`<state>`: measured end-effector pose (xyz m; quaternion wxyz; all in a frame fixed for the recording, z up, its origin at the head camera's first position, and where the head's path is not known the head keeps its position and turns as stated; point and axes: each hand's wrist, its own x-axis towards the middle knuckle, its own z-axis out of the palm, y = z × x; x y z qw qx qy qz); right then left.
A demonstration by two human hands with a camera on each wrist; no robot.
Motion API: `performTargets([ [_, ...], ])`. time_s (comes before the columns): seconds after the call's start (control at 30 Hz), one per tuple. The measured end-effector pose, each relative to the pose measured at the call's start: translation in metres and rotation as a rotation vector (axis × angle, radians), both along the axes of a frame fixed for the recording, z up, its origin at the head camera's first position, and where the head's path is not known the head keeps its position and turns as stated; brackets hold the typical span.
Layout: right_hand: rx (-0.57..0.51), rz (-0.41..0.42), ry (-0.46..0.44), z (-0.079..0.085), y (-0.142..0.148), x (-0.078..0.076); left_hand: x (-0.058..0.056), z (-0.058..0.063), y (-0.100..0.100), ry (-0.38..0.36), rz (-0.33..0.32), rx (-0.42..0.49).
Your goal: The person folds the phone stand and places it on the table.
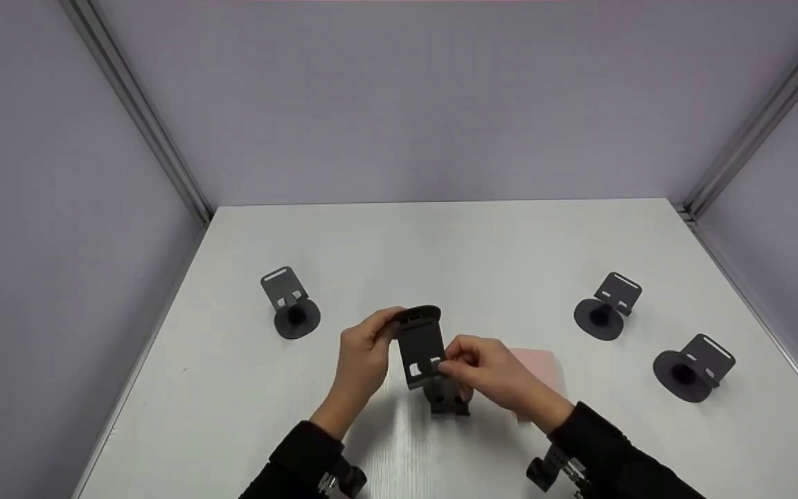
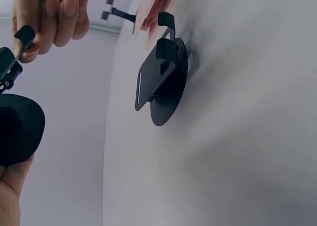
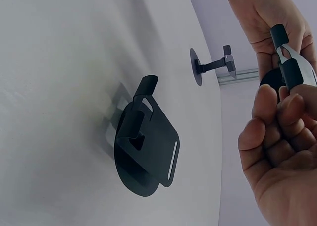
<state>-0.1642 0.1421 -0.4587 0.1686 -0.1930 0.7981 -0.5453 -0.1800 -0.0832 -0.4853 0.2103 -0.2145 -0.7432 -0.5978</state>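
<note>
Above the table, both hands hold a black phone stand (image 1: 421, 350), its round base uppermost in the head view. My left hand (image 1: 364, 357) grips that base by its edge; the left wrist view shows the base (image 2: 20, 129) with fingers behind it. My right hand (image 1: 485, 367) pinches the plate's lower end by the small hooks. In the right wrist view its curled fingers (image 3: 267, 132) lie close by a hook (image 3: 291, 73). Just below, on the table, sits a second black phone stand (image 3: 153, 141), partly hidden by the right hand in the head view.
A pink flat object (image 1: 541, 367) lies partly under the right forearm. One more phone stand (image 1: 291, 305) stands at the left of the white table (image 1: 233, 416). At the right are two others, a farther stand (image 1: 607, 307) and a nearer stand (image 1: 693, 367). Walls surround the table.
</note>
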Motion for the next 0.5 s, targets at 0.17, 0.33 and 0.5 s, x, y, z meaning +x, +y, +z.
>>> performTargets([
  [0.17,0.014,-0.01,0.011,0.0012,0.0006,0.0012,0.0022,0.0011,0.0018,-0.03,0.006,0.01],
  [0.33,0.024,-0.02,0.025,0.0013,0.0018,0.0021,0.0041,0.0012,0.0027,-0.065,0.002,0.013],
  [0.5,0.044,-0.027,0.047,0.0008,0.0033,0.0016,0.0056,0.0012,0.0042,-0.12,-0.002,0.03],
])
